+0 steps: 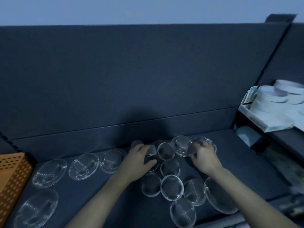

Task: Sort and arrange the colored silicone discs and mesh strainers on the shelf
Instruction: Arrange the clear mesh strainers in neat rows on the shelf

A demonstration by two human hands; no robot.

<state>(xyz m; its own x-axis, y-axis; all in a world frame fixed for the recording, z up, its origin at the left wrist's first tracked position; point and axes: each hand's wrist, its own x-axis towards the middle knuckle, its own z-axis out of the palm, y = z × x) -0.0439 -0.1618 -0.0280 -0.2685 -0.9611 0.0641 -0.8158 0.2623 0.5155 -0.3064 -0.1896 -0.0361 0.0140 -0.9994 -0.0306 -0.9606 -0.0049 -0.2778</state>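
Note:
Several clear, round glass-like dishes lie on a dark shelf [246, 153]. My left hand [139, 160] grips a small clear cup-shaped dish [152, 153] at the back middle, thumb curled round its front. My right hand [204, 155] holds the rim of a clear dish [212, 142] at the back right, fingers curled over it. Between the hands sit a small round dish [166, 151] and an upturned one [181, 144]. A row of larger oval dishes [83, 166] runs to the left. More small dishes [171, 187] cluster near the front right.
An orange perforated basket [13, 175] stands at the left edge. Stacked white bowls [269, 97] sit on a raised rack at the right. A dark back panel [131, 79] rises behind the shelf. The picture is dim and blurred.

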